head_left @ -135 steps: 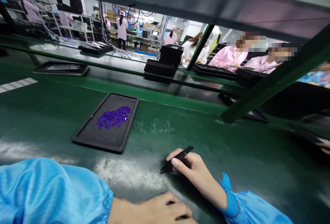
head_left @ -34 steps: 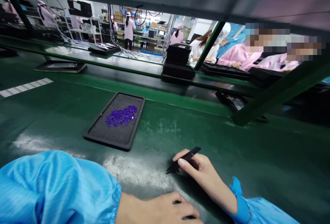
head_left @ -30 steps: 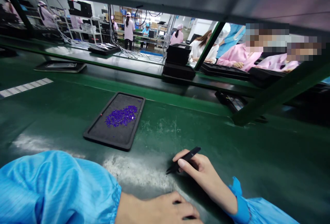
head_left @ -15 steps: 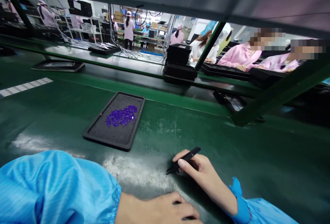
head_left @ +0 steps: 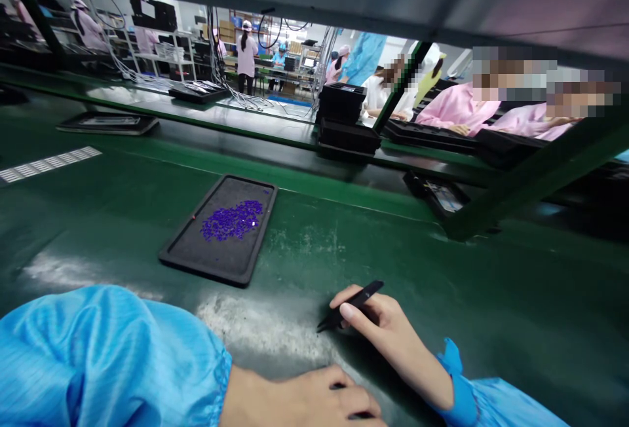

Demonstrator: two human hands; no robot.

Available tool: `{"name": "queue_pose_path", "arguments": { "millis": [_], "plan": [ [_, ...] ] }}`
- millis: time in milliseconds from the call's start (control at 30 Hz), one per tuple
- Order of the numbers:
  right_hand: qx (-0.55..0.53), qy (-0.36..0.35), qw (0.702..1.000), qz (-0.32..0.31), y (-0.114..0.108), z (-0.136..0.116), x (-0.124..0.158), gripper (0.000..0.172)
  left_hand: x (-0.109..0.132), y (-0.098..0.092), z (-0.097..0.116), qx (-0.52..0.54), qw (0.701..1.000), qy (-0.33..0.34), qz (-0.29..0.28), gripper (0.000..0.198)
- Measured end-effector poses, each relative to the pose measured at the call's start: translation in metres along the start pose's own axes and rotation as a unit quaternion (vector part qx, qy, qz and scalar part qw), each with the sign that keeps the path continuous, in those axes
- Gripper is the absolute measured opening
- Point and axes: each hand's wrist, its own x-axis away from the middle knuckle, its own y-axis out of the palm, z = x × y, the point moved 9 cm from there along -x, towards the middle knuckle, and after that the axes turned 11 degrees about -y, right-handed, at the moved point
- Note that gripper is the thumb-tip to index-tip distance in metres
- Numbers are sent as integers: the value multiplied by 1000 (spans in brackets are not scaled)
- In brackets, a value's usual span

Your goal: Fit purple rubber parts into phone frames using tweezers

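Observation:
My right hand [head_left: 388, 325] pinches a pair of black tweezers [head_left: 361, 297] between thumb and fingers. The slightly parted tips point down-left, close above the worn green work surface [head_left: 304, 263]; nothing shows between them. At the bottom edge, my left hand [head_left: 309, 401] rests back-up, its fingers apart and partly cut off by the frame. No object shows in it. Further forward and left lies a shallow black tray [head_left: 196, 263], set at an angle. Scattered over its middle are many tiny purple-blue parts [head_left: 233, 219], with one small white piece among them.
A slotted pale strip [head_left: 49, 165] and a dark tray [head_left: 108, 123] lie to the left. Stacked black boxes [head_left: 346, 119] stand beyond a raised ledge. A green post [head_left: 535, 171] slants up on the right. Several co-workers sit or stand across the room.
My hands, the tweezers and the tray hold their places. In the background, a blue-clad shape has come into view beside the seated person in white.

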Motion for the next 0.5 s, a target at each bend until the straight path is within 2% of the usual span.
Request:
{"name": "queue_pose_path", "arguments": {
  "millis": [167,500],
  "plan": [
    [1,3,1000,0,0,0,0,47,-3,-3,-3,20,1000,-6,-15,31],
    [19,8,1000,2,-1,-4,-1,49,0,-2,1,-4,1000,3,-3,30]
  ]
}}
